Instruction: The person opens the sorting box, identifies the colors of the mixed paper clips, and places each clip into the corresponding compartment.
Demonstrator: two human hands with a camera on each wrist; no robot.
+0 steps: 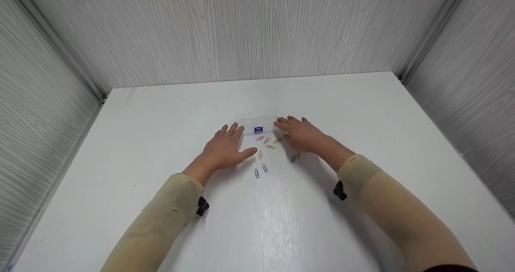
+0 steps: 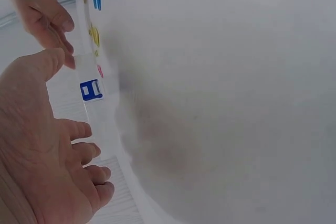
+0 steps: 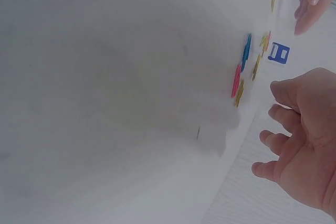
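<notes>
Beige sleeves (image 1: 392,201), left hand (image 1: 225,149) splayed, right hand (image 1: 301,135) outstretched, clear box (image 1: 257,122) between

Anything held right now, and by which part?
Nothing appears held: the left hand and right hand are open near opposite ends of the clear box; contact can't be told.

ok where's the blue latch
In the head view, the blue latch is near centre, on the clear plastic box, between the left hand and right hand.

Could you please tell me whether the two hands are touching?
Apart: the head view shows the blue latch in a clear gap between the left hand and right hand.
</notes>
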